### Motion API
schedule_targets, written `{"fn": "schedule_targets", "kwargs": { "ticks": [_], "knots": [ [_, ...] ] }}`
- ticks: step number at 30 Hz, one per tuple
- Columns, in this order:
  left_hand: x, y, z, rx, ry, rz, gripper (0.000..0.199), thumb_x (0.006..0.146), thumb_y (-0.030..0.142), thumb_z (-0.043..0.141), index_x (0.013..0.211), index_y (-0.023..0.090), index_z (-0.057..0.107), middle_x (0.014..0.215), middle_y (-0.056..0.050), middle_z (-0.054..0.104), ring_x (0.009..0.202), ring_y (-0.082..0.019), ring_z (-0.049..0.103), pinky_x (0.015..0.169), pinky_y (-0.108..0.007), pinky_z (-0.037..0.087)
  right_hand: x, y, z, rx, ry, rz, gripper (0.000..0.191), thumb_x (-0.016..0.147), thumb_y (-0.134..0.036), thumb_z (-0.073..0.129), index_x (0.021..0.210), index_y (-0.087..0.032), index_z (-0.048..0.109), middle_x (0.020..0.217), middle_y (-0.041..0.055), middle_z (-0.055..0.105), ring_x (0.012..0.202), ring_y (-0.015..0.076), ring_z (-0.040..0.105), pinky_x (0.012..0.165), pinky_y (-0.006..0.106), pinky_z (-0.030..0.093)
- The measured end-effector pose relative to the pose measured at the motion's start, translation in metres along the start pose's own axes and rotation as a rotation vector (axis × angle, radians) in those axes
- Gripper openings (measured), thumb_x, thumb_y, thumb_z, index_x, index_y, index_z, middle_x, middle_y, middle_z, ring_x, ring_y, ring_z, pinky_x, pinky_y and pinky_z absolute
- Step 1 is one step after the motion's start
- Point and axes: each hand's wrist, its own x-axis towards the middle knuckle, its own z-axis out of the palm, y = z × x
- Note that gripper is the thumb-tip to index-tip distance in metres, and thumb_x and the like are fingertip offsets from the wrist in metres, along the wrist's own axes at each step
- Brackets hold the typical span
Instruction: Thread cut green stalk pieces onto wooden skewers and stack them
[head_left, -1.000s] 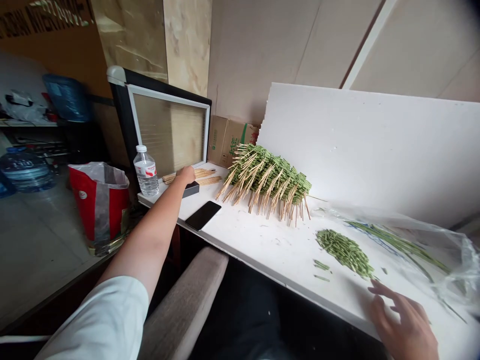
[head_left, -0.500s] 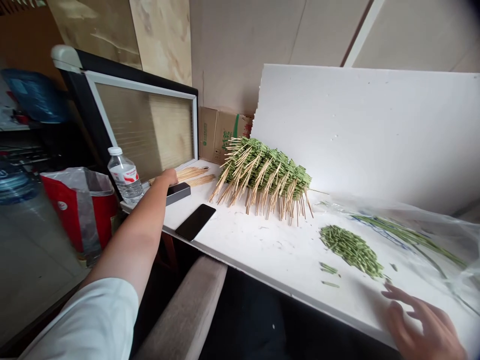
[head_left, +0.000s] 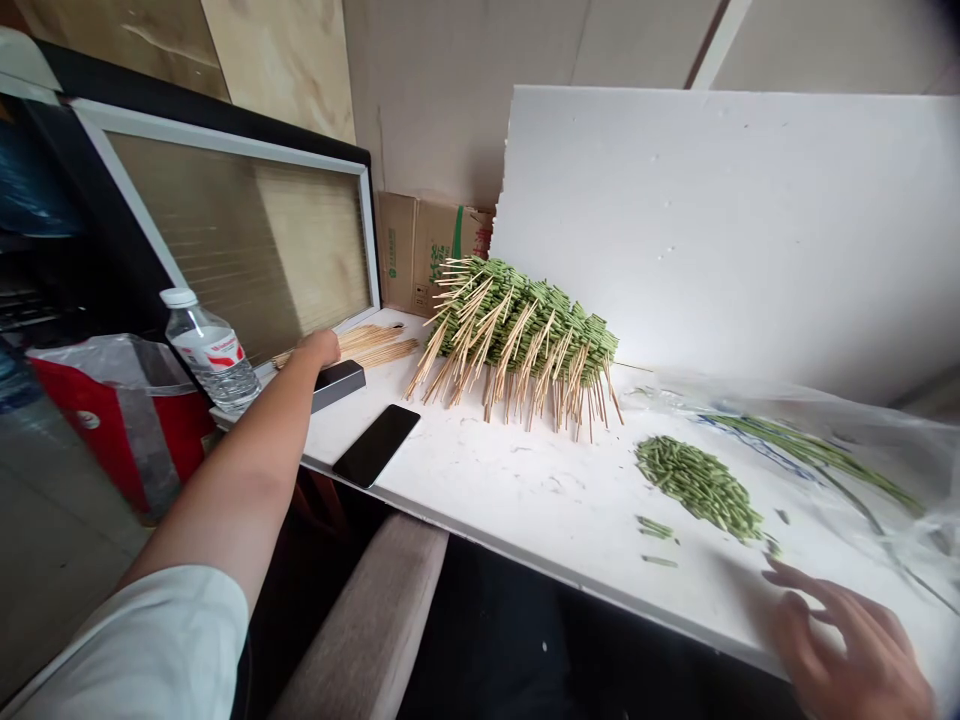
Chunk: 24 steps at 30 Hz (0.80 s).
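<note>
Curving near greens (head_left: 699, 488), right hand (head_left: 859, 635) fingers parted; left hand (head_left: 321, 347) at skewers (head_left: 381, 350), grip unclear.

A black phone (head_left: 377, 446) lies flat on the white table (head_left: 495, 480). A capped bottle (head_left: 214, 355) stands before a dark-framed panel (head_left: 247, 225) — a red bag (head_left: 94, 420) lower down, beyond the table — and a cardboard box (head_left: 405, 250) sits beside a white board (head_left: 712, 230).

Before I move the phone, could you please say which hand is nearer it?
Left: the left hand is beyond the phone, by the sticks; the right hand is far to its right.
</note>
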Motion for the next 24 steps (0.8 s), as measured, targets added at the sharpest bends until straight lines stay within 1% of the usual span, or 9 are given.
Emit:
{"fn": "schedule_targets", "kwargs": {
  "ticks": [4, 7, 9, 12, 15, 18, 19, 22, 24],
  "knots": [
    [-0.002, 0.007, -0.002, 0.074, -0.035, -0.026, 0.042, 0.104, 0.038, 0.072, 0.138, 0.015, 0.065, 0.137, -0.013, 0.066, 0.118, -0.027, 0.069, 0.099, -0.048, 0.062, 0.006, -0.013, -0.005, -0.01, 0.014, -0.013, 0.032, 0.098, -0.044, 0.05, 0.105, -0.023, 0.074, 0.103, 0.014, 0.076, 0.101, 0.0371, 0.067, 0.094, 0.053, 0.053],
    [-0.003, 0.009, -0.002, 0.083, -0.036, -0.017, 0.04, 0.104, 0.039, 0.071, 0.135, 0.015, 0.066, 0.135, -0.013, 0.067, 0.115, -0.026, 0.07, 0.098, -0.048, 0.062, 0.008, -0.015, -0.005, -0.01, 0.044, -0.048, 0.031, 0.098, -0.042, 0.052, 0.099, -0.022, 0.075, 0.097, 0.0129, 0.077, 0.092, 0.0336, 0.068, 0.095, 0.051, 0.054],
    [-0.003, 0.009, -0.001, 0.066, -0.036, 0.001, 0.036, 0.101, 0.035, 0.075, 0.127, 0.011, 0.07, 0.125, -0.014, 0.072, 0.109, -0.025, 0.071, 0.096, -0.042, 0.06, 0.008, -0.015, -0.005, -0.014, 0.055, -0.077, 0.03, 0.098, -0.04, 0.052, 0.099, -0.021, 0.075, 0.096, 0.0128, 0.077, 0.09, 0.033, 0.067, 0.095, 0.052, 0.054],
    [-0.004, 0.006, 0.0, 0.034, -0.035, 0.034, 0.027, 0.09, 0.022, 0.082, 0.11, 0.006, 0.075, 0.101, -0.015, 0.078, 0.098, -0.025, 0.073, 0.088, -0.032, 0.054, 0.007, -0.014, -0.005, -0.023, 0.045, -0.097, 0.03, 0.098, -0.038, 0.051, 0.101, -0.021, 0.075, 0.097, 0.0134, 0.076, 0.093, 0.0352, 0.068, 0.094, 0.053, 0.055],
    [-0.002, 0.004, 0.001, 0.013, -0.032, 0.05, 0.023, 0.084, 0.018, 0.083, 0.103, 0.007, 0.076, 0.091, -0.014, 0.079, 0.093, -0.024, 0.073, 0.084, -0.03, 0.051, 0.004, -0.011, -0.005, -0.022, 0.032, -0.076, 0.028, 0.097, -0.038, 0.052, 0.103, -0.022, 0.075, 0.098, 0.0131, 0.075, 0.095, 0.037, 0.069, 0.092, 0.053, 0.055],
    [0.003, 0.004, 0.001, 0.008, -0.022, 0.042, 0.025, 0.087, 0.021, 0.084, 0.105, 0.007, 0.075, 0.098, -0.015, 0.079, 0.098, -0.025, 0.072, 0.088, -0.031, 0.053, 0.002, -0.005, -0.002, -0.01, 0.04, -0.031, 0.025, 0.094, -0.037, 0.055, 0.103, -0.026, 0.076, 0.099, 0.0112, 0.077, 0.096, 0.0391, 0.071, 0.09, 0.054, 0.055],
    [0.005, 0.004, 0.001, 0.009, -0.019, 0.035, 0.026, 0.091, 0.025, 0.082, 0.108, 0.007, 0.074, 0.104, -0.015, 0.078, 0.102, -0.025, 0.072, 0.09, -0.033, 0.054, 0.001, -0.003, 0.0, -0.003, 0.045, -0.016, 0.023, 0.093, -0.036, 0.057, 0.102, -0.027, 0.076, 0.099, 0.0105, 0.077, 0.097, 0.04, 0.072, 0.089, 0.054, 0.056],
    [0.011, 0.004, 0.003, -0.005, -0.012, 0.02, 0.035, 0.103, 0.037, 0.073, 0.127, 0.012, 0.07, 0.127, -0.013, 0.071, 0.112, -0.025, 0.071, 0.097, -0.044, 0.06, 0.0, 0.001, 0.002, 0.027, 0.054, 0.014, 0.021, 0.09, -0.035, 0.06, 0.1, -0.03, 0.077, 0.1, 0.0091, 0.078, 0.1, 0.0424, 0.073, 0.093, 0.057, 0.055],
    [0.015, 0.002, 0.006, -0.053, 0.022, 0.05, 0.04, 0.104, 0.039, 0.071, 0.136, 0.015, 0.066, 0.134, -0.013, 0.067, 0.116, -0.026, 0.07, 0.098, -0.048, 0.062, 0.001, 0.002, 0.002, 0.049, 0.049, 0.015, 0.02, 0.088, -0.036, 0.061, 0.098, -0.031, 0.077, 0.099, 0.0091, 0.078, 0.101, 0.0435, 0.073, 0.098, 0.059, 0.054]
  ]
}}
